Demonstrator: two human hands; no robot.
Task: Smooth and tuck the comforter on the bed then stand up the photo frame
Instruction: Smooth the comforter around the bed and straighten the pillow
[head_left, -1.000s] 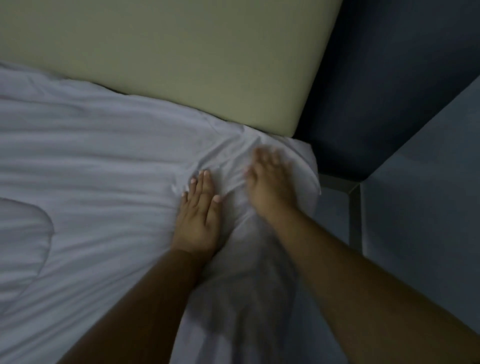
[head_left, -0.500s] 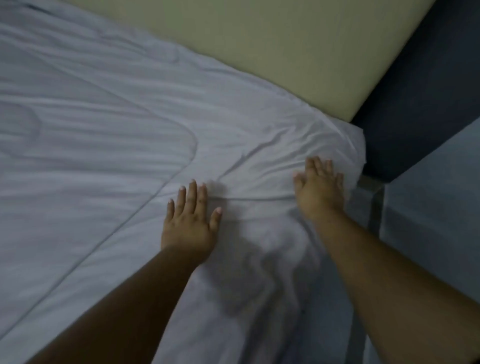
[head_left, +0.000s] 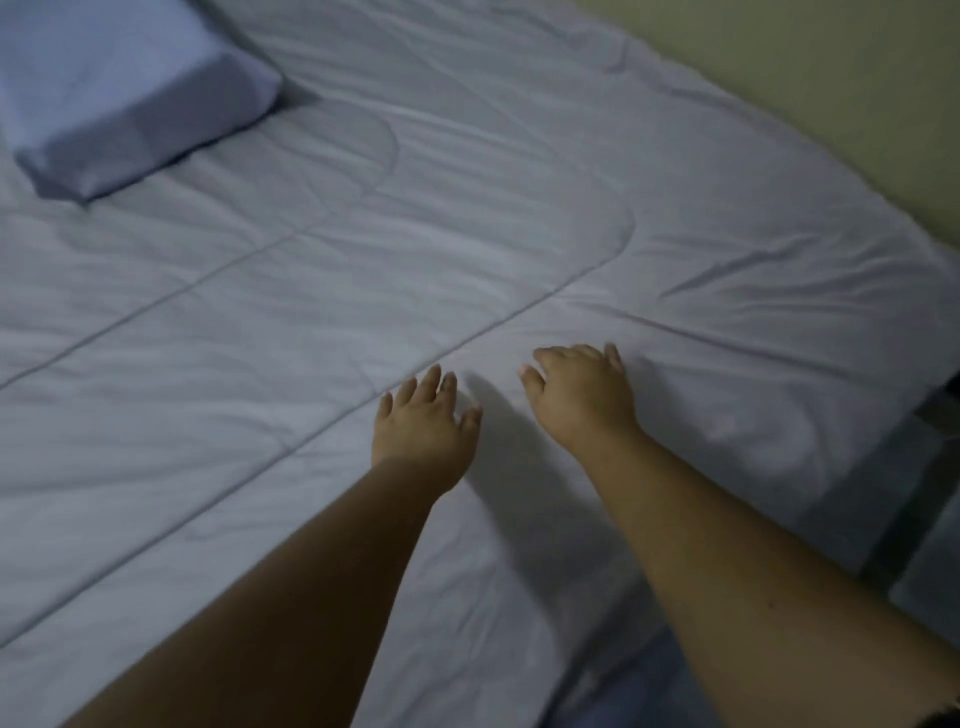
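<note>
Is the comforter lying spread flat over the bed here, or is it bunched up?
Spread, not fully smooth. The comforter covers the bed with shallow creases near the far corner; left hand and right hand are open over it.

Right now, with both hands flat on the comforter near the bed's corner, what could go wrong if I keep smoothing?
1. Creases fan out beyond the right hand toward the comforter corner; pushing that way may bunch them, not flatten them.
2. The left hand sits by a stitched seam; dragging across it could pull the quilting askew.
3. The pillow lies on the comforter, so a hard tug might shift it.
</note>
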